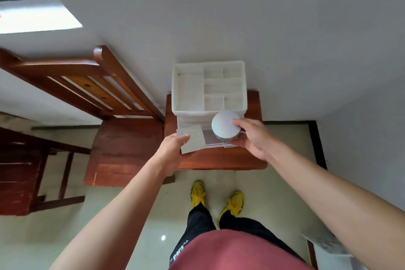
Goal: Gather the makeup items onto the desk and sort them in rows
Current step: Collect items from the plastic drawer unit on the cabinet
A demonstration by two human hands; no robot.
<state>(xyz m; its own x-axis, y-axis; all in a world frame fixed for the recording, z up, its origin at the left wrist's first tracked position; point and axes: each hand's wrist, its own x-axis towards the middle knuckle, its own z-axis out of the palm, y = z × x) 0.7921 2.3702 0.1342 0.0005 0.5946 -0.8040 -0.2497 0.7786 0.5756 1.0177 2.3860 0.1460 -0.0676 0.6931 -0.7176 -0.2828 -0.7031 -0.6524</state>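
A white plastic makeup organizer (208, 66) with bare top compartments stands on a small wooden stool (254, 103) against the wall. Its clear lower drawer (210, 141) is pulled out toward me. My left hand (173, 149) grips a flat square pale compact (194, 140) at the drawer's left front. My right hand (252, 136) holds a round silvery-white compact (224, 124) above the drawer's right side, thumb on its lid.
A wooden chair (122, 138) stands just left of the stool, its slatted back leaning toward the wall. Dark wooden furniture (19, 171) sits at the far left. A white box (328, 245) lies on the tiled floor at lower right, near my yellow shoes.
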